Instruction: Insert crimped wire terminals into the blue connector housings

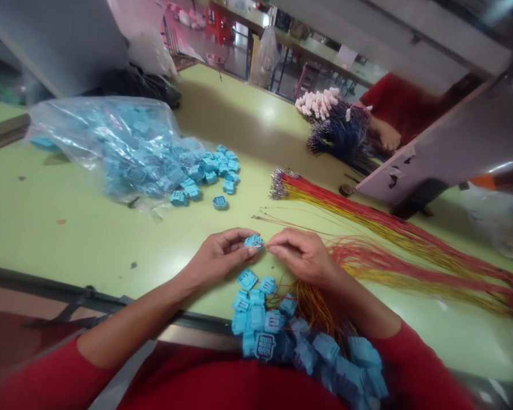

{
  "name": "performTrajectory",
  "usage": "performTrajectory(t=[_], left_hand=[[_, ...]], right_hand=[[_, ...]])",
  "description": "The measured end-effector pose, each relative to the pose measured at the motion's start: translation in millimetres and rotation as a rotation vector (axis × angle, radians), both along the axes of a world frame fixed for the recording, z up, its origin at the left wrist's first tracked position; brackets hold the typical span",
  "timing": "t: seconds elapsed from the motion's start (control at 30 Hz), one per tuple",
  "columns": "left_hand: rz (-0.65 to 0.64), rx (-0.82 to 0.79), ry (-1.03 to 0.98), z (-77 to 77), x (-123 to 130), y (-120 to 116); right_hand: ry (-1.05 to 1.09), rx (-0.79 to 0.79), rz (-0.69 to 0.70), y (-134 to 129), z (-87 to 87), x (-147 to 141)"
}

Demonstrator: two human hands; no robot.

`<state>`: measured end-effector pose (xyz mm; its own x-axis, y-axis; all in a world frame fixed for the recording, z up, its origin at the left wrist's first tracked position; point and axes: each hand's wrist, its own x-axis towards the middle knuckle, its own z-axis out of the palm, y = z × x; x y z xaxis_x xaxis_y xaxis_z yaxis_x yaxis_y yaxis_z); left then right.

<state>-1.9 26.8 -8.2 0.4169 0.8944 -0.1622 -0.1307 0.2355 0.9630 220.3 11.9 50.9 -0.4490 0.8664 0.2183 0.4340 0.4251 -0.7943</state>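
Between the thumb and fingers of my left hand (222,251) is a blue connector housing (253,242), held above the table. My right hand (303,253) pinches a thin wire close to the housing's right side; the wire's tip is too small to make out. Below both hands lies a pile of blue housings (256,316) with orange wires (314,304) attached, reaching over the table's front edge. A few loose wires (277,219) with metal ends lie just beyond my right hand.
A clear plastic bag (106,136) spills blue housings at the back left. Bundles of red and yellow wires (367,219) stretch across the right side. Past a grey panel (444,131), another person's hand (387,136) rests by dark wires with white connectors (320,103).
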Motion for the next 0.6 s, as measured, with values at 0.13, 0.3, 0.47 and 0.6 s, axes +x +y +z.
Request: performTrajectory(t=[0.13, 0.3, 0.47, 0.6], left_hand=[[-0.007, -0.024, -0.005, 0.0, 0, 0], [-0.016, -0.051, -0.003, 1.4, 1, -1], [-0.017, -0.051, -0.002, 3.1, 2, -3], [0.002, -0.044, 0.005, 4.4, 2, -4]], right_hand=[[-0.137, -0.081, -0.063, -5, -4.7, 10], [-0.266, -0.023, -0.123, -5, -8.6, 15], [-0.318, 0.046, -0.105, -4, -7.4, 11], [-0.375, 0.103, -0.089, -4, -3.5, 10]])
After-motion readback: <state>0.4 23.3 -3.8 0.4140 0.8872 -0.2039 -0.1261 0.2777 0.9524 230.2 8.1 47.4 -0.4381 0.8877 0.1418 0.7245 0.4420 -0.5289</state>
